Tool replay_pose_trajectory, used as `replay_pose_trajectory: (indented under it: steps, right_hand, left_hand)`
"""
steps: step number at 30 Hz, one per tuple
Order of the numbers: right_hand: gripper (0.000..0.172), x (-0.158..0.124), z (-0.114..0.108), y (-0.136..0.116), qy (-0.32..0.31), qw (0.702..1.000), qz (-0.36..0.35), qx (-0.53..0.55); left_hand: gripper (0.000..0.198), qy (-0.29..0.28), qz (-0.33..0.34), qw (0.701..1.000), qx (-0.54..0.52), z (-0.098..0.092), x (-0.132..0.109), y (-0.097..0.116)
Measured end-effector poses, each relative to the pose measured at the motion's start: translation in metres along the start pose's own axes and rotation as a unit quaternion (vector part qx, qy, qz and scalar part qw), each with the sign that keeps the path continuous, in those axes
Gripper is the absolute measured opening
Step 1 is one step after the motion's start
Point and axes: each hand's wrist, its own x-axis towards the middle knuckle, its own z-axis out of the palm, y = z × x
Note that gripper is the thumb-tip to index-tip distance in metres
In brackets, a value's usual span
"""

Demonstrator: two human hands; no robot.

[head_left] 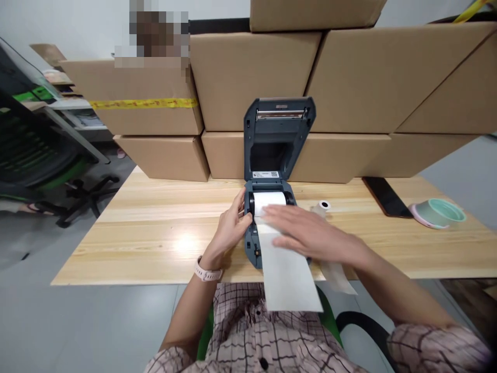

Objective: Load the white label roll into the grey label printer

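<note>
A dark grey label printer [255, 243] stands on the table with its lid [248, 140] raised. Inside it sits a white label roll [269, 199], and a long strip of blank paper [289, 285] runs forward from it past the table edge. My left hand [229, 228] grips the printer's left side, thumb on the rim by the roll. Slightly blurred, my right hand [306, 230] lies over the strip just in front of the roll, fingers stretched out and covering the printer's right side. Beyond this hand is a small paper roll [323, 206] with a loose strip [338, 277] hanging down.
Stacked cardboard boxes [256, 77] line the back of the wooden table [155, 233]. On the right lie a black phone [386, 197] and a green and pink tape-like ring [438, 212]. An office chair [42, 140] stands at the left. A person [157, 33] is behind the boxes.
</note>
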Motion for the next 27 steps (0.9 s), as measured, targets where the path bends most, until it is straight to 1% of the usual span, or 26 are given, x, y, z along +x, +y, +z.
replay_pose_trajectory:
  steps: [2, 4, 7, 9, 11, 13, 14, 16, 17, 18, 19, 20, 21, 22, 23, 24, 25, 26, 27]
  right_hand:
    - [0.061, -0.023, 0.015, -0.013, 0.015, 1.000, 0.000, -0.009]
    - [0.063, -0.036, 0.031, -0.024, 0.060, 0.998, 0.000, -0.038]
    - [0.063, -0.040, 0.051, -0.036, 0.129, 0.989, 0.004, -0.073]
    - [0.063, -0.038, 0.060, -0.041, 0.156, 0.984, 0.011, -0.083]
    - [0.062, -0.036, 0.065, -0.043, 0.170, 0.981, 0.017, -0.091]
    - [0.061, -0.035, 0.067, -0.044, 0.176, 0.980, 0.021, -0.096]
    - [0.059, -0.036, 0.067, -0.045, 0.179, 0.979, 0.020, -0.097]
    - [0.058, -0.038, 0.064, -0.044, 0.180, 0.979, 0.015, -0.097]
    - [0.058, -0.041, 0.060, -0.044, 0.180, 0.980, 0.007, -0.090]
    - [0.057, -0.044, 0.054, -0.042, 0.179, 0.981, -0.006, -0.073]
    - [0.054, -0.048, 0.046, -0.039, 0.181, 0.982, -0.026, -0.045]
    - [0.047, -0.053, 0.036, -0.035, 0.187, 0.981, -0.044, -0.007]
    - [0.038, -0.056, 0.024, -0.029, 0.207, 0.977, -0.049, 0.034]
    - [0.029, -0.057, 0.011, -0.020, 0.246, 0.966, -0.036, 0.068]
    - [0.024, -0.056, -0.003, -0.009, 0.299, 0.950, -0.008, 0.093]
    - [0.023, -0.051, -0.018, 0.004, 0.366, 0.924, 0.038, 0.105]
    - [0.025, -0.042, -0.033, 0.019, 0.437, 0.890, 0.080, 0.103]
    - [0.032, -0.029, -0.048, 0.036, 0.480, 0.863, 0.105, 0.116]
    - [0.044, -0.012, -0.061, 0.053, 0.499, 0.848, 0.107, 0.142]
  left_hand:
    - [0.078, 0.003, 0.000, 1.000, 0.014, 0.000, -0.001, 0.002]
    - [0.076, 0.007, 0.001, 1.000, 0.012, 0.001, -0.001, 0.002]
    - [0.075, 0.011, -0.001, 1.000, -0.016, 0.004, -0.001, 0.002]
    - [0.074, 0.014, -0.002, 0.999, -0.035, 0.006, 0.000, 0.002]
    - [0.072, 0.012, -0.008, 0.999, -0.041, 0.007, 0.001, 0.002]
    - [0.068, 0.020, -0.004, 1.000, -0.014, 0.006, 0.001, 0.003]
    - [0.067, 0.033, 0.012, 0.999, 0.020, 0.005, 0.000, 0.004]
    - [0.061, 0.066, 0.082, 0.988, 0.114, 0.005, -0.005, 0.008]
    - [0.055, 0.071, 0.126, 0.976, 0.163, 0.006, -0.010, 0.010]
    - [0.048, 0.061, 0.170, 0.962, 0.204, 0.008, -0.017, 0.013]
    - [0.043, 0.031, 0.205, 0.949, 0.236, 0.011, -0.026, 0.016]
    - [0.039, -0.013, 0.231, 0.938, 0.258, 0.015, -0.035, 0.019]
    - [0.041, -0.057, 0.248, 0.927, 0.274, 0.020, -0.046, 0.021]
    - [0.046, -0.086, 0.256, 0.918, 0.291, 0.025, -0.057, 0.023]
    - [0.054, -0.085, 0.266, 0.911, 0.302, 0.029, -0.067, 0.024]
    - [0.061, -0.081, 0.273, 0.906, 0.313, 0.033, -0.076, 0.025]
    - [0.067, -0.071, 0.278, 0.902, 0.323, 0.036, -0.084, 0.025]
    - [0.071, -0.062, 0.283, 0.897, 0.333, 0.038, -0.091, 0.025]
    - [0.072, -0.058, 0.285, 0.893, 0.343, 0.039, -0.096, 0.025]
